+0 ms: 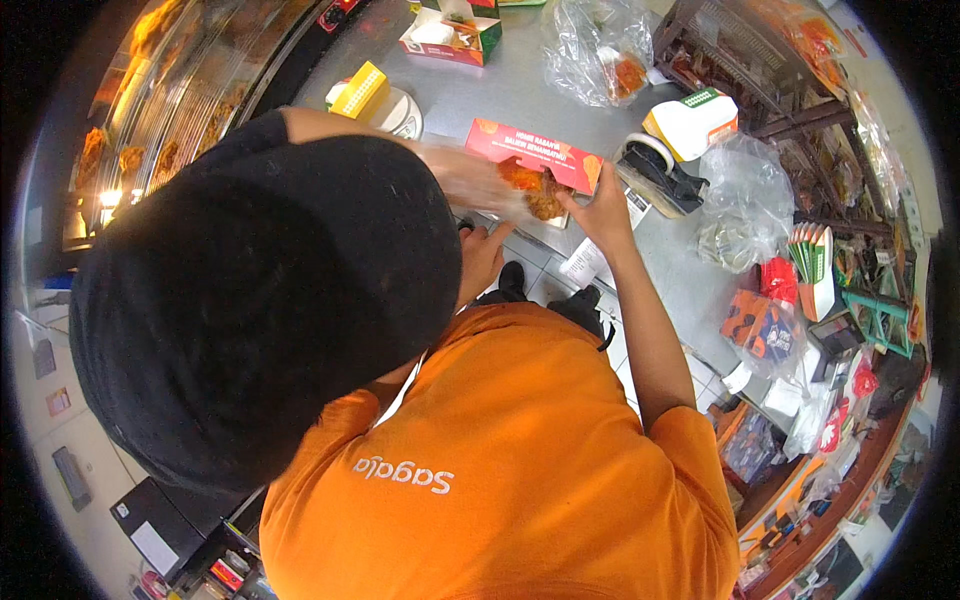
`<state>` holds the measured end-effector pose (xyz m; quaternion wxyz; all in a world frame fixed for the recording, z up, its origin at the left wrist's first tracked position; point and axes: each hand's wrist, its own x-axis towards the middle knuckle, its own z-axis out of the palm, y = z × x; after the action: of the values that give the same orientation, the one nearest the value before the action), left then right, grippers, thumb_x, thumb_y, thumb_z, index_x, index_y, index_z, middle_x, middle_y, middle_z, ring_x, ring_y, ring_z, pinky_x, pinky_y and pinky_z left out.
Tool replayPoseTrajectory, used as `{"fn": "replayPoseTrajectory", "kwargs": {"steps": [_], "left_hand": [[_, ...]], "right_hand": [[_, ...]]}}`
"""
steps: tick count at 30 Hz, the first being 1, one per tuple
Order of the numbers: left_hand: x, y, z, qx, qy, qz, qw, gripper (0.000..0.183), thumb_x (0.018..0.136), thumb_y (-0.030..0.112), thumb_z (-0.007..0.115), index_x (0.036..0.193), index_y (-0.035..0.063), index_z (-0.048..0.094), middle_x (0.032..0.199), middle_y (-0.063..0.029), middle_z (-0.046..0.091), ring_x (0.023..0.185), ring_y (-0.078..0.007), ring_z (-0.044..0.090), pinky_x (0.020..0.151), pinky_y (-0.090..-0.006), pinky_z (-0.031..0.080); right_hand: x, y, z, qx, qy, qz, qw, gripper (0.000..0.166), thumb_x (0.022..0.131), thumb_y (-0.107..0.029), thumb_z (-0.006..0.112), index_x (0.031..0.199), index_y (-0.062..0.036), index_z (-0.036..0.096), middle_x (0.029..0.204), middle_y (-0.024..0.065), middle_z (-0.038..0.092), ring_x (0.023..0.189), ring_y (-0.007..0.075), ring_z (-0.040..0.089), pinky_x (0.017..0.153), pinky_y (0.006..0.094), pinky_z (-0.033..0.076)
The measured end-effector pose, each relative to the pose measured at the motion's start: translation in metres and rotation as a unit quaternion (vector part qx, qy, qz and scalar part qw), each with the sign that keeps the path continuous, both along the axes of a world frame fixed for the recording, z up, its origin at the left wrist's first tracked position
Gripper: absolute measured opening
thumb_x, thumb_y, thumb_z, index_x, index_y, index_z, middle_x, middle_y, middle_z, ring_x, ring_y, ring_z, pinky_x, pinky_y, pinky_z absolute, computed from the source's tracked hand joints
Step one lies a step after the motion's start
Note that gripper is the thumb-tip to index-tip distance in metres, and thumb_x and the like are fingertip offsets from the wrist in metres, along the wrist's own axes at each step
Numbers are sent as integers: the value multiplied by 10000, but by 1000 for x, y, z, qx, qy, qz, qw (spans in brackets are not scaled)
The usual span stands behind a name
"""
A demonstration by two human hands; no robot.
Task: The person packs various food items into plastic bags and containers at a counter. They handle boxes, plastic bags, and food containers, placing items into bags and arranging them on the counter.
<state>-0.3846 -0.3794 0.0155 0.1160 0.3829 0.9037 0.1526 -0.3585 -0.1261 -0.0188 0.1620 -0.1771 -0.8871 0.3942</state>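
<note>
My right hand (pixel 604 217) grips the right end of a red cardboard food box (pixel 536 155), whose raised printed side faces up. Inside the box shows fried chicken (pixel 546 205), with an orange-red sauced piece beside it. My left hand (pixel 480 255) is low at the counter's front edge, forefinger pointing towards the box, with nothing seen in it. A co-worker's blurred hand (pixel 480 184), seemingly in a clear plastic glove, reaches over the box from the left. The co-worker's black cap (pixel 262 300) hides much of my left side and left arm.
On the steel counter (pixel 517 94) are a scale (pixel 401 116) bearing a yellow carton, an open meal box (pixel 450 34), clear plastic bags (pixel 600 52), a tape dispenser (pixel 660 172) and a white carton (pixel 694 124). A lit fried-chicken display (pixel 150 142) stands left; a brown rack (pixel 750 60) stands right.
</note>
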Motion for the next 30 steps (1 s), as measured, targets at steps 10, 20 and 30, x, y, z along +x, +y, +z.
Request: {"fn": "replayPoseTrajectory", "kwargs": {"steps": [10, 20, 30], "left_hand": [[5, 4, 19, -49, -100, 0, 994, 740, 944, 186, 604, 1596, 271, 263, 906, -216, 685, 797, -406, 693, 718, -510, 563], [6, 1, 5, -67, -91, -3, 994, 794, 936, 184, 608, 1614, 255, 201, 904, -228, 698, 789, -434, 688, 701, -541, 554], [0, -7, -6, 99, -104, 7, 990, 586, 937, 127, 618, 1495, 183, 448, 971, -226, 690, 826, -380, 699, 718, -477, 549]], "right_hand": [[6, 12, -6, -112, -86, -13, 990, 652, 769, -79, 768, 1357, -60, 488, 1023, 194, 718, 992, 376, 696, 866, 440, 533], [12, 17, -5, -219, -134, -24, 966, 562, 847, -99, 709, 1372, -69, 510, 921, 115, 720, 603, 175, 700, 454, 310, 520], [12, 10, -9, -70, 10, -19, 997, 678, 856, -205, 740, 1437, -52, 425, 1197, 219, 633, 980, 319, 694, 806, 403, 581]]}}
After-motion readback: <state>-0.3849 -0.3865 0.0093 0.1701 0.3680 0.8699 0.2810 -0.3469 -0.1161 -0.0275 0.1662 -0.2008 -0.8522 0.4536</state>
